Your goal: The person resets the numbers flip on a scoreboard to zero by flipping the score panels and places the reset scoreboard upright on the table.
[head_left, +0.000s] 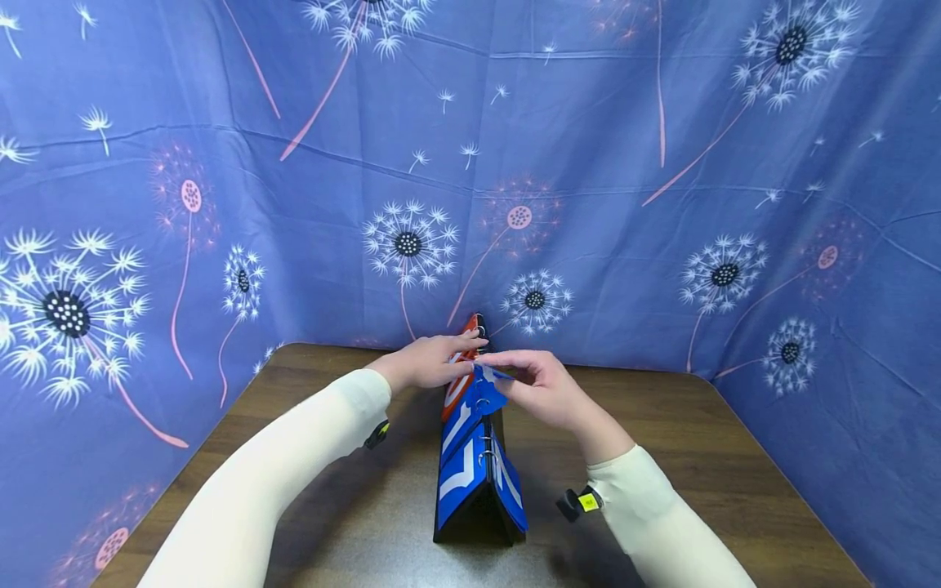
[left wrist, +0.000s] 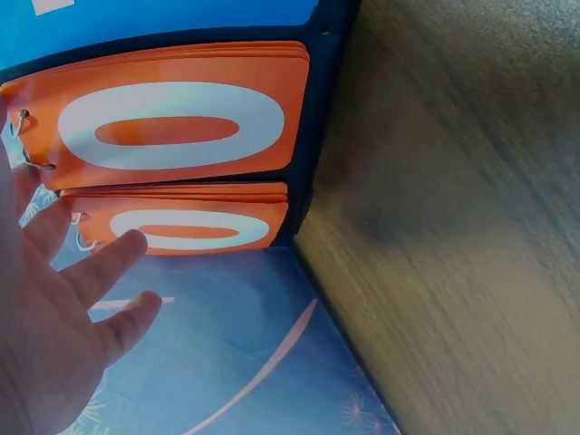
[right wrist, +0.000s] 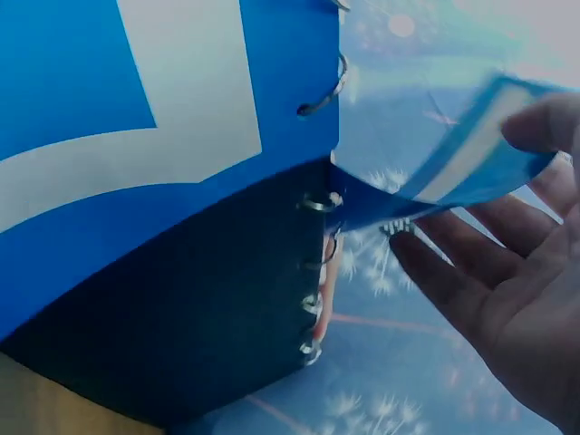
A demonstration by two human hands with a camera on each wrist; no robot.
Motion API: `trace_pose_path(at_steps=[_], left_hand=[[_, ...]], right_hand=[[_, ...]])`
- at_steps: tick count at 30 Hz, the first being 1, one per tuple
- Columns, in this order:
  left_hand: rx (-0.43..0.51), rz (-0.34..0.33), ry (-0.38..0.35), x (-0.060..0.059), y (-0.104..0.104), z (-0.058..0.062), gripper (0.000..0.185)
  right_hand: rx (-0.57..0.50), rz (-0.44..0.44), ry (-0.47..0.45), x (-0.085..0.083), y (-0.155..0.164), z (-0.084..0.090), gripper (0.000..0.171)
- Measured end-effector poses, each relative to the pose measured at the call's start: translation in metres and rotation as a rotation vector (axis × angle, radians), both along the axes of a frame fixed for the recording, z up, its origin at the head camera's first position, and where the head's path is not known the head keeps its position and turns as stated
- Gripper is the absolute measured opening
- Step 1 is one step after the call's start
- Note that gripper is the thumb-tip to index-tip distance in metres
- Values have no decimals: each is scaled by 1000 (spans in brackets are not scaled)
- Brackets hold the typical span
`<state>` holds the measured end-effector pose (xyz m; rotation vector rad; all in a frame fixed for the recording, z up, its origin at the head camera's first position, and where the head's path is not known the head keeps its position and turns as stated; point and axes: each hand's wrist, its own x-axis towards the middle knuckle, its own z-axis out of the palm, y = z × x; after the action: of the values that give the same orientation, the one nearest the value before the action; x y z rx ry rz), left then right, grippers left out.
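Observation:
A tent-shaped flip scoreboard point(head_left: 461, 478) with a black base stands lengthwise on the table, its number cards hung on metal rings point(right wrist: 324, 95) along the ridge. My right hand point(head_left: 542, 388) pinches a blue card point(right wrist: 476, 149) with a white figure between thumb and fingers, raised and bent away from the ridge. Reaching over the ridge from the other side, my left hand point(head_left: 426, 362) has its fingers extended and spread beside the rings. Below it, in the left wrist view, hang two stacks of orange cards point(left wrist: 172, 154), each showing a white 0.
The scoreboard stands on a brown wood-grain table point(head_left: 632, 482). Behind and at both sides hangs a blue cloth point(head_left: 603, 269) printed with dandelions. Small black devices point(head_left: 581, 502) sit at both wrists, over pale sleeves point(head_left: 294, 457).

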<state>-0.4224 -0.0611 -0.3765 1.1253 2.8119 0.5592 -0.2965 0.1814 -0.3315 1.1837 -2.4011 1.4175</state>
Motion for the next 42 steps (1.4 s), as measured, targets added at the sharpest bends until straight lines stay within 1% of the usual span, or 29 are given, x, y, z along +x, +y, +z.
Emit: trace_pose_path(at_steps=[5, 7, 12, 16, 20, 24, 27, 32, 36, 39, 42], left_hand=[[18, 5, -42, -3, 0, -1, 63], [24, 6, -55, -3, -1, 0, 63], [17, -7, -49, -3, -1, 3, 60], [9, 1, -50, -1, -1, 4, 60], [2, 4, -45, -1, 0, 4, 62], [-3, -10, -30, -2, 2, 3, 62], [2, -22, -9, -1, 2, 3, 62], [7, -34, 23, -1, 1, 3, 62], [13, -30, 12, 0, 1, 4, 62], [10, -27, 12, -1, 1, 4, 62], [10, -39, 22, -2, 0, 3, 63]], right_hand=[[234, 56, 127, 0, -19, 9, 36], [344, 74, 181, 1, -27, 14, 34], [618, 100, 276, 5, -51, 23, 31], [788, 107, 324, 6, -71, 22, 26], [902, 88, 356, 4, -82, 16, 21], [959, 68, 386, -1, -84, 10, 18], [967, 64, 374, -5, -85, 6, 17], [977, 59, 307, -8, -85, 3, 17], [997, 46, 250, -8, -84, 2, 17], [994, 44, 196, -9, -85, 1, 13], [979, 59, 147, -9, -85, -2, 9]])
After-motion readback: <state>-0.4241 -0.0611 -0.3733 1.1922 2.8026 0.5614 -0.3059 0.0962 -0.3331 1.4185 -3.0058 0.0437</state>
